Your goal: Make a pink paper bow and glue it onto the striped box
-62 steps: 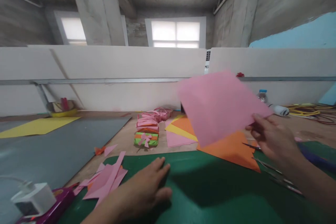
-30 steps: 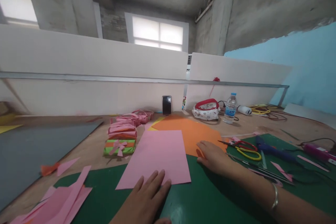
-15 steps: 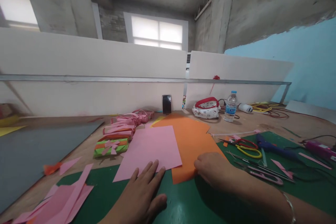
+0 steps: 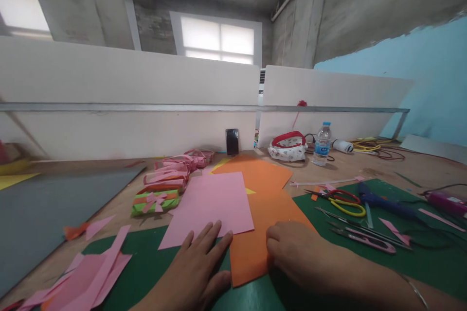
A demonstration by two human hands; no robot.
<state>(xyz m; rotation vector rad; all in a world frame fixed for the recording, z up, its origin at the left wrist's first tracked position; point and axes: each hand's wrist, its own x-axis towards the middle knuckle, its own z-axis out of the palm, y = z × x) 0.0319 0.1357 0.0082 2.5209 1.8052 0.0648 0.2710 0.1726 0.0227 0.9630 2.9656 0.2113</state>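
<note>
My left hand (image 4: 199, 257) lies flat with fingers spread, its fingertips on the near edge of a pink sheet of paper (image 4: 215, 204). To its right, my right hand (image 4: 290, 248) has its fingers closed on the near right side of an orange sheet of paper (image 4: 250, 257). Part of that orange sheet lies under the pink one, and its near corner reaches over the green cutting mat (image 4: 146, 257). Behind it another orange sheet (image 4: 255, 170) shows, with a bit of yellow paper (image 4: 250, 191) between them. My right fingertips are mostly hidden.
Scissors (image 4: 345, 201), a pink-handled craft knife (image 4: 372, 240), tweezers (image 4: 350, 221) and a blue glue gun (image 4: 383, 201) lie at right. A small green wrapped box (image 4: 155, 202) and pink paper scraps (image 4: 87, 277) are at left. A water bottle (image 4: 322, 145) and a phone (image 4: 232, 142) stand behind.
The orange sheet in my right hand has slid toward me, separating from the orange sheet behind and uncovering a bit of yellow. My left hand stays on the pink sheet.
</note>
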